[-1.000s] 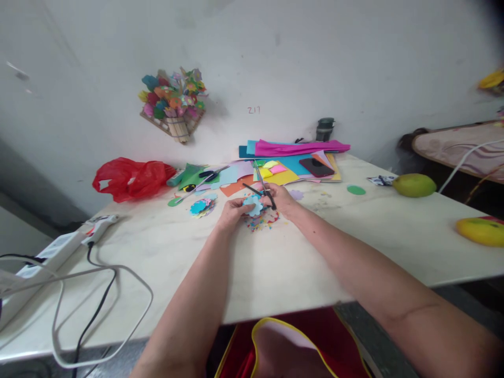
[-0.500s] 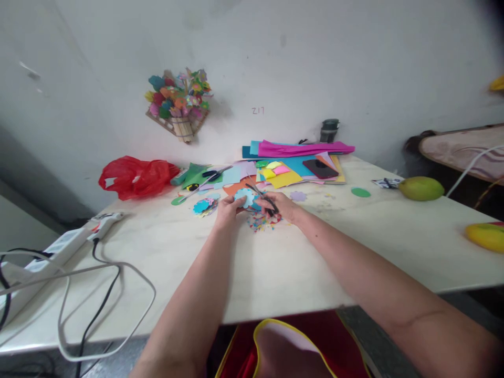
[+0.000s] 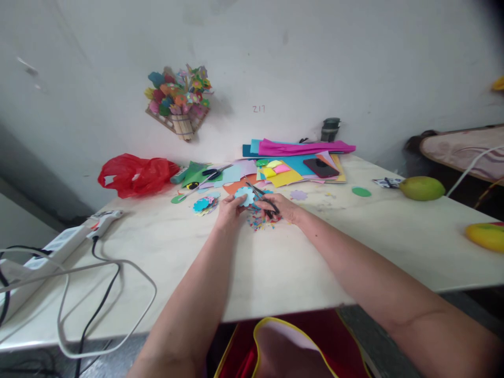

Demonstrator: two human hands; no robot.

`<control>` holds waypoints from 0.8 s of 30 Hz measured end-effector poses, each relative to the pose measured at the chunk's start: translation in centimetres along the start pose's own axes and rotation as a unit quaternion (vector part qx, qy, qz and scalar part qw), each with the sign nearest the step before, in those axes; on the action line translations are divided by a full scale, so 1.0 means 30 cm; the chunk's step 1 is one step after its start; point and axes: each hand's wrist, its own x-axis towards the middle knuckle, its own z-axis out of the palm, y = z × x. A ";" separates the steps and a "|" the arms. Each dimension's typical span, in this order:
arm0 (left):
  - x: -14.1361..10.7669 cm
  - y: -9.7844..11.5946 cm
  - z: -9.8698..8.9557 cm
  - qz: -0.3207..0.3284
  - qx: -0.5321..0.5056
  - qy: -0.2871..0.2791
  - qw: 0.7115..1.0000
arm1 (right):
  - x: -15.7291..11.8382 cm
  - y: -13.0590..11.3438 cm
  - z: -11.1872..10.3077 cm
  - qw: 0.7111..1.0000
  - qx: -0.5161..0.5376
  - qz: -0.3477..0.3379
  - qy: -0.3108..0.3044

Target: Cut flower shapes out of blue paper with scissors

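Between thumb and fingers, my left hand (image 3: 230, 210) pinches a light blue scalloped paper flower (image 3: 244, 196). My right hand (image 3: 282, 207) grips dark-handled scissors (image 3: 271, 208), their blades pointing up and left beside the flower's right edge. Small many-coloured paper scraps (image 3: 262, 224) lie on the table under both hands. Left of my left hand is a small stack of cut paper flowers (image 3: 205, 205), a bright blue one on top. A lilac paper flower (image 3: 298, 195) lies flat to the right of my right hand.
Behind the hands are coloured paper sheets (image 3: 289, 179), a phone (image 3: 321, 168) and a second pair of scissors (image 3: 211, 172). A red plastic bag (image 3: 136, 176) sits back left. Power strips (image 3: 59, 249) with loose cables lie left; a mango (image 3: 422, 188) and green paper circle (image 3: 361, 192) lie right.
The light blue flower has turned slightly in my left hand, showing flatter to the camera. The scissors have shifted a little in my right hand, which still holds them.
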 end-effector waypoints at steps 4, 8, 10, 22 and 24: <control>-0.006 0.002 0.012 -0.005 -0.006 0.001 1.000 | 0.003 0.006 0.001 1.000 0.007 -0.007 -0.002; -0.007 -0.001 0.017 -0.013 -0.015 0.002 1.000 | 0.005 0.008 0.004 1.000 0.007 -0.007 0.004; -0.007 -0.003 0.018 -0.013 -0.021 0.003 1.000 | 0.006 0.008 0.006 1.000 0.007 -0.006 0.005; -0.013 -0.001 0.026 -0.016 -0.023 0.006 1.000 | 0.005 0.010 0.010 1.000 0.004 -0.013 0.009; -0.013 -0.002 0.027 -0.017 -0.021 0.006 1.000 | 0.006 0.012 0.009 1.000 0.006 -0.013 0.007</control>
